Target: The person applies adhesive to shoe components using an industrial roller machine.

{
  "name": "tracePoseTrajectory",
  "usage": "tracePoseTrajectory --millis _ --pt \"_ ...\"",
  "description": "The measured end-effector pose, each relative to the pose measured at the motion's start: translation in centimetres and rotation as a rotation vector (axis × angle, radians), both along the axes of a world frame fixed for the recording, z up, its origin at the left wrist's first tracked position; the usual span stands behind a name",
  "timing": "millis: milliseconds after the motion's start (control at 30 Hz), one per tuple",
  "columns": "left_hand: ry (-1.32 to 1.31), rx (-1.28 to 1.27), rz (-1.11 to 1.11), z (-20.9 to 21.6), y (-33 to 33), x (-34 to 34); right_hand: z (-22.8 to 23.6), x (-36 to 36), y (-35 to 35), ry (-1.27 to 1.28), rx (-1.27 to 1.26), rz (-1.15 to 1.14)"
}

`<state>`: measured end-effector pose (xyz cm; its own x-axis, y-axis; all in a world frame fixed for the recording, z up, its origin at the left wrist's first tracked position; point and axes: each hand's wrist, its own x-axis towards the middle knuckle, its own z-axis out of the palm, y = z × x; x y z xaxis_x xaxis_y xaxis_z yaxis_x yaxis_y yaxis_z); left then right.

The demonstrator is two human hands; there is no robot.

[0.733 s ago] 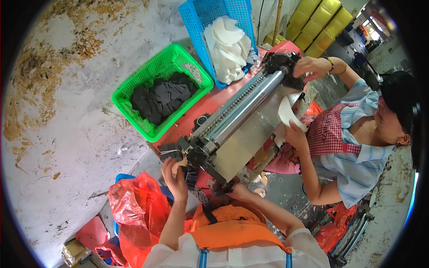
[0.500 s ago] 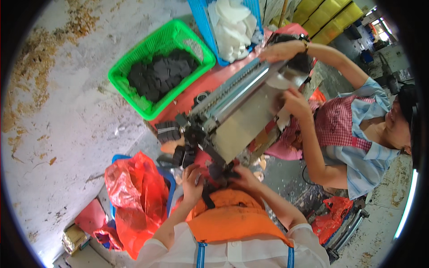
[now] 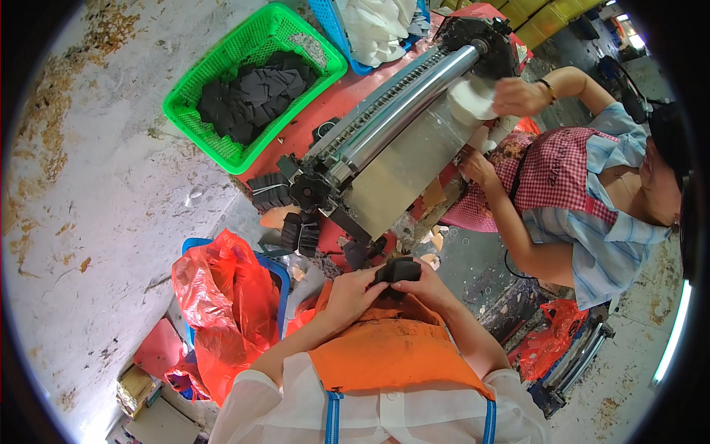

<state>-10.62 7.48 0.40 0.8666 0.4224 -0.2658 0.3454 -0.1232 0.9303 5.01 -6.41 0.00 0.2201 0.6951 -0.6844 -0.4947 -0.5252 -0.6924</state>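
Note:
My left hand (image 3: 353, 291) and my right hand (image 3: 429, 284) meet in front of the orange apron (image 3: 388, 348) on my body. Between them they grip a small stack of flat black pieces (image 3: 400, 271), fingers closed round its two sides. Just beyond lies a loose dark piece (image 3: 356, 254) at the near end of a roller machine (image 3: 399, 111). Left of the machine's end are two bundles of black pieces, one upper bundle (image 3: 269, 191) and one lower bundle (image 3: 299, 234), each bound with a pale band.
A green basket (image 3: 174, 118) holds many black pieces; behind it stands a blue basket (image 3: 329, 33) with white pieces. At right a co-worker's hand (image 3: 518, 98) holds a white piece (image 3: 471, 100) at the machine. A red plastic bag (image 3: 229, 311) fills a blue tub (image 3: 281, 285) at left.
My hands have come together over the apron, now holding the black stack. The co-worker's upper hand has left the roller's far end and holds a white piece. The view has shifted slightly.

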Motion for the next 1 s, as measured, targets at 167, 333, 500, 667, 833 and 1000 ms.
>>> tracePoseTrajectory --millis 167,333,500,667,833,1000 --pt "-0.054 -0.242 0.142 1.7 1.4 0.7 2.2 0.2 1.1 -0.286 0.006 -0.007" --pt "-0.229 -0.127 0.305 4.9 2.8 2.2 5.6 0.4 4.2 -1.218 0.364 -0.057" --pt "-0.701 0.628 0.229 11.2 9.1 1.3 7.1 6.5 8.6 -0.829 0.184 0.016" --pt "-0.425 0.668 0.42 11.3 20.5 6.5 4.0 7.9 10.9 -1.559 0.183 0.324" --pt "-0.149 0.64 0.084 6.2 25.0 9.6 2.3 7.4 10.3 -1.78 0.32 0.237" --pt "-0.017 0.212 -0.186 2.1 25.7 12.5 1.4 8.8 10.7 -1.896 0.274 0.247"
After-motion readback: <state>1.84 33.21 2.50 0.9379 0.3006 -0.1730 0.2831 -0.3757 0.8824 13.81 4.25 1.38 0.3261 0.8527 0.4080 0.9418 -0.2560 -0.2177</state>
